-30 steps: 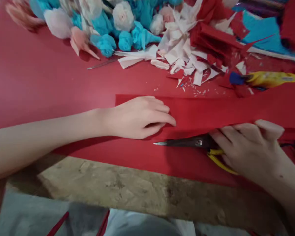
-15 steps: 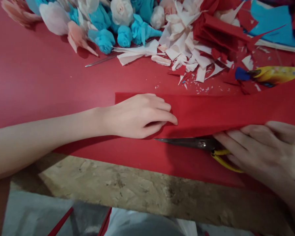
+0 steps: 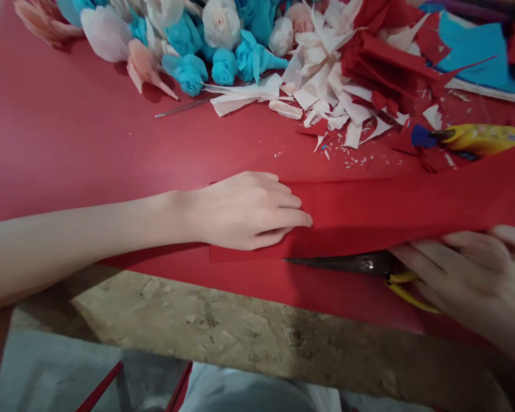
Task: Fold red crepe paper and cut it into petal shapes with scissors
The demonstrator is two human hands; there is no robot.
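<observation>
A long folded strip of red paper (image 3: 360, 212) lies along the table in front of me. My left hand (image 3: 257, 212) rests palm down on its left part, with bent fingers held together against the paper. At the right, my right hand (image 3: 467, 274) has its fingers closed at the strip's lower edge, and part of the hand is blurred. Against that hand lie scissors (image 3: 343, 262) with dark, closed blades pointing left. Their yellow handles are partly covered by the fingers, and I cannot tell whether the hand also grips them.
Paper roses (image 3: 224, 66) in blue, white and peach are heaped at the back. Beside them are pale paper scraps (image 3: 317, 91), red scraps (image 3: 381, 63) and a thin metal rod (image 3: 180, 107). A yellow glue gun (image 3: 484, 137) lies at the right. The table's wooden edge (image 3: 189, 309) runs along the front.
The red strip has slid slightly right and towards me under my left hand. My right hand and the scissors have shifted the same way. The view has also moved a little.
</observation>
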